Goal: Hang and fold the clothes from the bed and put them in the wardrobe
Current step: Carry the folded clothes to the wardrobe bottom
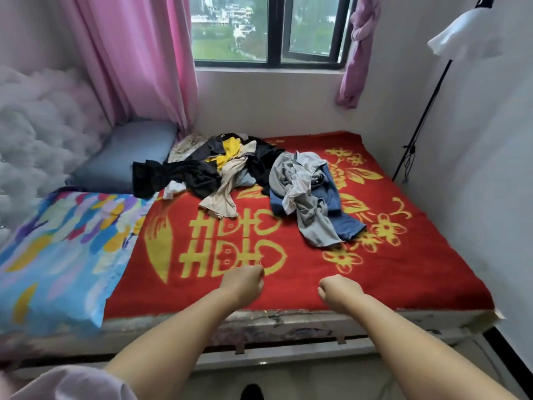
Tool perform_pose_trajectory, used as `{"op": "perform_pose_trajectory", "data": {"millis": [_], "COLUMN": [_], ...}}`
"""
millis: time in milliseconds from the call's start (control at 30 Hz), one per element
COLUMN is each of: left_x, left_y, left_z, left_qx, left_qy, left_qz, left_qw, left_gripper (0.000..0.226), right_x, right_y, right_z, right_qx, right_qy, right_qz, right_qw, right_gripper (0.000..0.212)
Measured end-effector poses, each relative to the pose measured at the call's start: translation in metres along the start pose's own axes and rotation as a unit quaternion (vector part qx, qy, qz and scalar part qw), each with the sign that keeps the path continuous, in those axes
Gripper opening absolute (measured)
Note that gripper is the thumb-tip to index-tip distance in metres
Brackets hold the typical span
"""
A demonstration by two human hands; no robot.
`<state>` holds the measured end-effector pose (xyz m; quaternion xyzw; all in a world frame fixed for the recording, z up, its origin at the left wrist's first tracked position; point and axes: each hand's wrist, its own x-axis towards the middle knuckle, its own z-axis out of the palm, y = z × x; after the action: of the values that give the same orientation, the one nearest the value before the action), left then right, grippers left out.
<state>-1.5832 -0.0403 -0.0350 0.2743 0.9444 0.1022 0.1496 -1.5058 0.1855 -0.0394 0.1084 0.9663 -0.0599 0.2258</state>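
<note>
Head view over a bed (pixel 403 272) spread with a red blanket bearing yellow motifs. The clothes lie in two touching heaps on its far half, well apart from the hands: a dark pile (pixel 202 168) of black, yellow and beige garments toward the pillows, and a grey-and-blue pile (pixel 311 194) just to its right. The left hand (pixel 244 281) and right hand (pixel 340 290) hover above the near edge of the blanket, both curled into fists and holding nothing. The garments look light, limp and tangled, so each would likely drape and drag its neighbours; a grip at a collar, shoulder seam or waistband seems best for lifting one free. The grey-and-blue pile runs lengthwise from the window toward the viewer, a blue trouser leg (pixel 347 223) pointing at the near right corner; the dark pile stretches crosswise toward the blue pillow (pixel 121 160).
</note>
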Motion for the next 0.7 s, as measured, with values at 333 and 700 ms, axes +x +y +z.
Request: {"op": "perform_pose_trajectory", "data": {"millis": [333,700], "left_x": [0.219,0.359], "left_y": [-0.019,0.01], "left_z": [-0.038,0.043], "left_qx": [0.073,0.038], "left_qy": [-0.063,-0.158], "left_qz": [0.003,-0.032], "left_qw": [0.995,0.986], "left_gripper": [0.026,0.027], "right_x": [0.159,0.301], "right_y": [0.055,0.168], "right_z": [-0.046,-0.017], "right_qx": [0.057,0.098], "right_qy": [-0.001,-0.094], "right_qz": [0.041,0.063], "right_qw": [0.998,0.989], "right_gripper": [0.03,0.032]}}
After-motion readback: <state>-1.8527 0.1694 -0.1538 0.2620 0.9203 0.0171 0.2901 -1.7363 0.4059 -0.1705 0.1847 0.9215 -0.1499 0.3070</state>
